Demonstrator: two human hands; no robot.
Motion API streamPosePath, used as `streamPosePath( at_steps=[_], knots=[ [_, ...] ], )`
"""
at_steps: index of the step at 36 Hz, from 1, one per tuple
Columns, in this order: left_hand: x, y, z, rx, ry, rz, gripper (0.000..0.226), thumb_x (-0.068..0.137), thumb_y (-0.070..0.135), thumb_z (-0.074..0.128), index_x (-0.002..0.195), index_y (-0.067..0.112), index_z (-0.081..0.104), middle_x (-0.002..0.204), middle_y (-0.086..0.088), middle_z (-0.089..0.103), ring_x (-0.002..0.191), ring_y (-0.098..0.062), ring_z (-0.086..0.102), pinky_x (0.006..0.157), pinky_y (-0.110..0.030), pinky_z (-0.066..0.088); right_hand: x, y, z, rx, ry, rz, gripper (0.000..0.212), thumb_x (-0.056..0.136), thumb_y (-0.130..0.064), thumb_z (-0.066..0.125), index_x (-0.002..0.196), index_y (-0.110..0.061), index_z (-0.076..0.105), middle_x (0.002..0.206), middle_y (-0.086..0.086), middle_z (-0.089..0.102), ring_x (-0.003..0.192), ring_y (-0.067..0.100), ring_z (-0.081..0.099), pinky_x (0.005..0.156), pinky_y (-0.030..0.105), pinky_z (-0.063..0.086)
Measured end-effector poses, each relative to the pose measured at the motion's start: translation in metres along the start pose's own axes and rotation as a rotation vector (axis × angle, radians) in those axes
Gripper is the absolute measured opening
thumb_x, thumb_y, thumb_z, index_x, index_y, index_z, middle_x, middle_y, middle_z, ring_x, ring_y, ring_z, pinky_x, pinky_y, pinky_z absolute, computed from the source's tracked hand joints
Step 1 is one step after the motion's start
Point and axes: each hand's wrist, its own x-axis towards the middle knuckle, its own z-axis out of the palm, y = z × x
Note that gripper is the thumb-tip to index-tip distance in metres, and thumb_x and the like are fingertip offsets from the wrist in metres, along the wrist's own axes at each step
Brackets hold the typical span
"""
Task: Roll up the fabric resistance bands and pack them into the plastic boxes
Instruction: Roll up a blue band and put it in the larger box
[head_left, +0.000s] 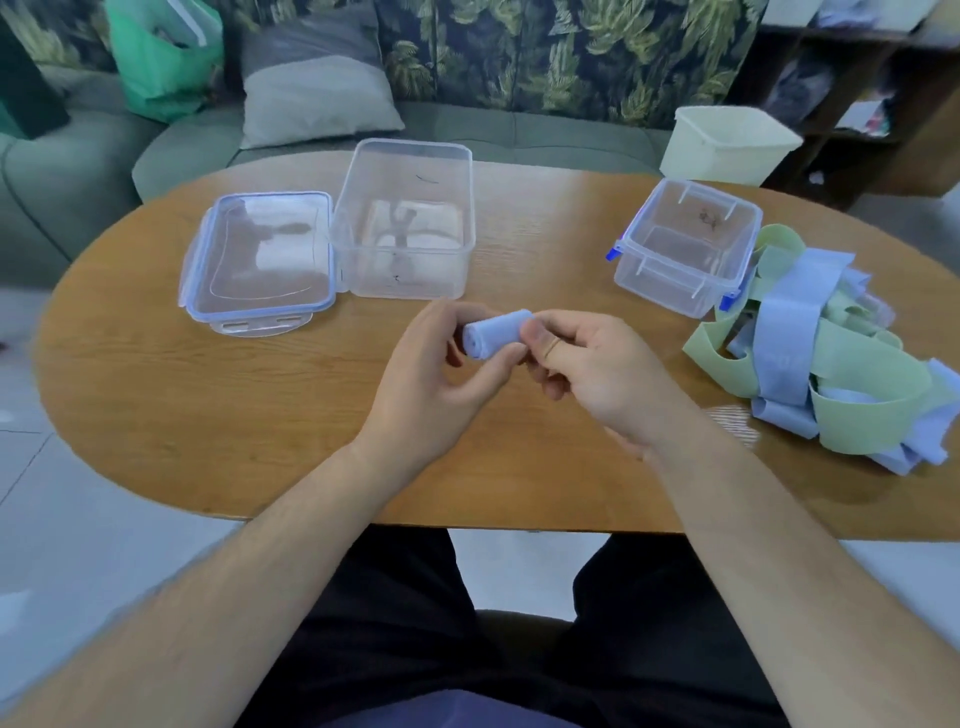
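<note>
A light blue fabric band, rolled into a tight cylinder (496, 332), hangs just above the middle of the wooden table (208, 395). My left hand (441, 371) grips its left end with curled fingers and thumb. My right hand (587, 364) pinches its right end. A large clear plastic box (410, 218) stands open behind my hands, its lid (260, 254) lying flat to its left. A smaller clear box with blue clips (685, 244) stands open at the right. Beside it lies a loose heap of blue and green bands (831, 353).
A cream plastic tub (727, 143) stands at the table's far right edge. A green sofa with a grey cushion (311, 98) and a green bag (161, 62) runs behind the table. Shelves are at the far right. My legs are under the near edge.
</note>
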Motion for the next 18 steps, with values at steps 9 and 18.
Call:
streamPosePath(
  at_steps=[9, 18],
  knots=[
    [0.011, -0.018, -0.027, 0.147, -0.022, 0.011, 0.027, 0.090, 0.039, 0.068, 0.107, 0.018, 0.069, 0.094, 0.014, 0.062, 0.090, 0.003, 0.050, 0.079, -0.012, 0.036, 0.026, -0.008, 0.016, -0.038, 0.049, -0.079, 0.008, 0.092, -0.016, 0.073, 0.098, -0.020, 0.075, 0.069, -0.015, 0.066, 0.059, -0.002, 0.053, 0.061, 0.012, 0.041],
    [0.019, -0.049, -0.034, 0.480, -0.029, 0.178, 0.035, 0.101, 0.033, 0.049, 0.111, 0.002, 0.062, 0.100, -0.008, 0.063, 0.091, -0.031, 0.058, 0.081, -0.045, 0.047, 0.051, -0.027, 0.039, -0.604, 0.100, -0.348, 0.011, 0.082, -0.029, 0.080, 0.088, -0.021, 0.075, 0.071, -0.012, 0.051, 0.064, 0.000, 0.047, 0.060, 0.014, 0.033]
  ],
)
